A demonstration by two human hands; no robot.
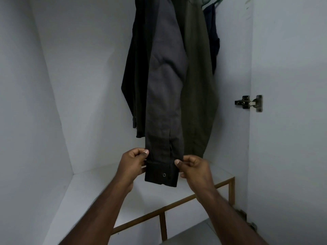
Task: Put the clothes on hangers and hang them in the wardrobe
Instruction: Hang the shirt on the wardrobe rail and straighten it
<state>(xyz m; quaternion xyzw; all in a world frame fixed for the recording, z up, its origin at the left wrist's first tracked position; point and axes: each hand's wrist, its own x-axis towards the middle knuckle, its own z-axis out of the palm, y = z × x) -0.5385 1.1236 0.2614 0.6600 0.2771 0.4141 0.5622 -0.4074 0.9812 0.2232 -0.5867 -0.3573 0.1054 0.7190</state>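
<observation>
Your left hand [133, 162] and right hand [192, 167] pinch the cuff [161, 175]; the grey sleeve [164, 103] hangs straight down, its top cut off.

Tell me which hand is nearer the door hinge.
Right. The right hand pinches the cuff on the side toward the hinge; the left hand pinches its far edge.

Grey shirt [164, 82] hangs in white wardrobe [74, 85], sleeve cuff [161, 175] dark.
</observation>
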